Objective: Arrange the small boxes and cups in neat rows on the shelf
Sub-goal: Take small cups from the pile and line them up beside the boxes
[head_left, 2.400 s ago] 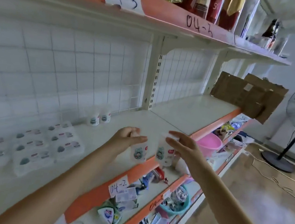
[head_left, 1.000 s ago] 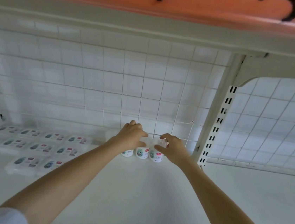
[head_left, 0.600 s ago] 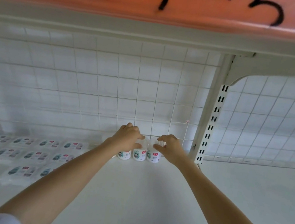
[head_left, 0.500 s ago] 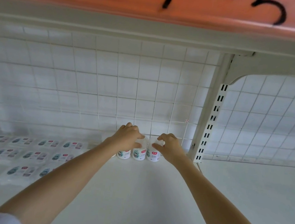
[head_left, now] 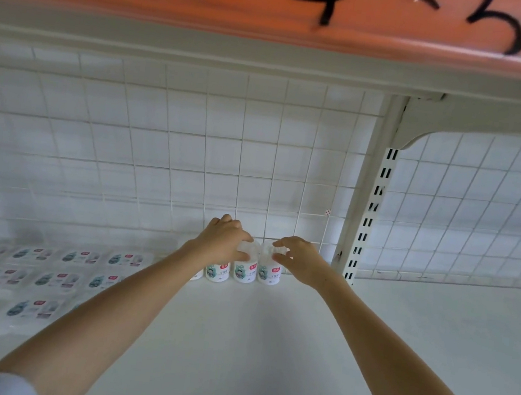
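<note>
Cups point(head_left: 245, 270) standing upright in one row at back of shelf point(head_left: 252, 342), against wire grid point(head_left: 192, 157), just left of slotted post point(head_left: 369, 216). Four visible: leftmost largely hidden behind left forearm, remaining three touching or nearly touching side by side, labels facing out.

Left hand point(head_left: 223, 242) over top of third cup from left; fingers curled down around its lid, thumb against its front. Grip closed on that cup. Neighbouring cup to left partly covered by same hand.

Right hand point(head_left: 299, 260) at rightmost cup point(head_left: 269, 271); thumb and forefinger curled and pinching near its lid, remaining fingers bent behind. Contact appears light; exact tightness cannot be told.

Boxes point(head_left: 48, 277) lying flat at left of shelf, in about three rows running from grid toward front edge, labels up; front row shorter than those behind. Blurred at far left, count uncertain. Well apart from hands, near leftmost cup.

Upper shelf edge point(head_left: 274, 4) orange, with black handwritten marking "04-3". White sleeve point(head_left: 4, 384) showing at lower left corner.
</note>
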`<state>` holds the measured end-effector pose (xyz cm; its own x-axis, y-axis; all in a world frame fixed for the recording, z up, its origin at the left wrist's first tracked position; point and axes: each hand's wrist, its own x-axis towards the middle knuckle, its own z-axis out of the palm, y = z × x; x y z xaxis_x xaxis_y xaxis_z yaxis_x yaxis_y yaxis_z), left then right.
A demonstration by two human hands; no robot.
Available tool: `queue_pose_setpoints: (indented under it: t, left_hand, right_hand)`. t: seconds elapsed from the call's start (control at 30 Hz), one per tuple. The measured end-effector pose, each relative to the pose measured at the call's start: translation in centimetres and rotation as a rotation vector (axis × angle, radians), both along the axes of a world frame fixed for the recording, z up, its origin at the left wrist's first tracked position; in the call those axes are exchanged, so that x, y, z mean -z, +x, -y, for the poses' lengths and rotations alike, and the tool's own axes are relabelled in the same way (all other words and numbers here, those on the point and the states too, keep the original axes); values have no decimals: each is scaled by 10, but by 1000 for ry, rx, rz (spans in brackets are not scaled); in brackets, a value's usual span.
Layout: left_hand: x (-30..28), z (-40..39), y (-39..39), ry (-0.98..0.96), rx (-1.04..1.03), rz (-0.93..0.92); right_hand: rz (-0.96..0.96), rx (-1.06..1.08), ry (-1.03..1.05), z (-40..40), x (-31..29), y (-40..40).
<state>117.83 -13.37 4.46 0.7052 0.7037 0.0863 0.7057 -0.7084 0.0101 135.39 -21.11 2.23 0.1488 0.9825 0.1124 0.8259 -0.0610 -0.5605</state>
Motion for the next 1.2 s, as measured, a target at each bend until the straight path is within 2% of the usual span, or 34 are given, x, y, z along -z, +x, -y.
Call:
queue_pose_setpoints:
  t: [0.27,0.57,0.83,0.93,1.07,1.2]
  left_hand:
    - [1,-8,-2,-81,2,44]
    - [5,-5,-9,-38,31,110]
    - [10,7,-15,22,33,202]
    - [11,19,-30,121,68,243]
    - [22,46,-69,295,100,386]
    - [37,86,-101,225,53,407]
  right_hand:
    - [49,27,2,-1,8,-4]
    - [126,23,137,4,9,-10]
    - [208,71,161,13,9,-19]
    - [303,75,177,29,4,-29]
    - [371,50,272,73,7,-42]
    - [336,63,290,127,19,-56]
